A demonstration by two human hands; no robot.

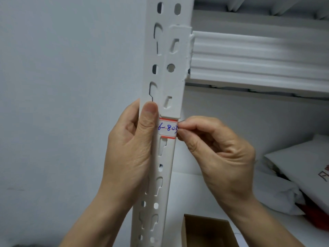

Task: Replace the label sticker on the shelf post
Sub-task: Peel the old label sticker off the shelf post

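A white perforated shelf post (165, 81) runs up the middle of the view. A white label sticker (167, 128) with red stripes at top and bottom and blue handwriting is stuck on the post's front face. My left hand (131, 150) wraps around the post from the left, its thumb lying up the post beside the sticker's left end. My right hand (217, 154) comes in from the right, with thumb and forefinger pinched at the sticker's right edge.
A white shelf beam (258, 57) joins the post at upper right. On the shelf below lie white plastic parcels (302, 168) at the right and an open brown cardboard box (208, 230) near the bottom. A plain grey wall (62, 86) fills the left.
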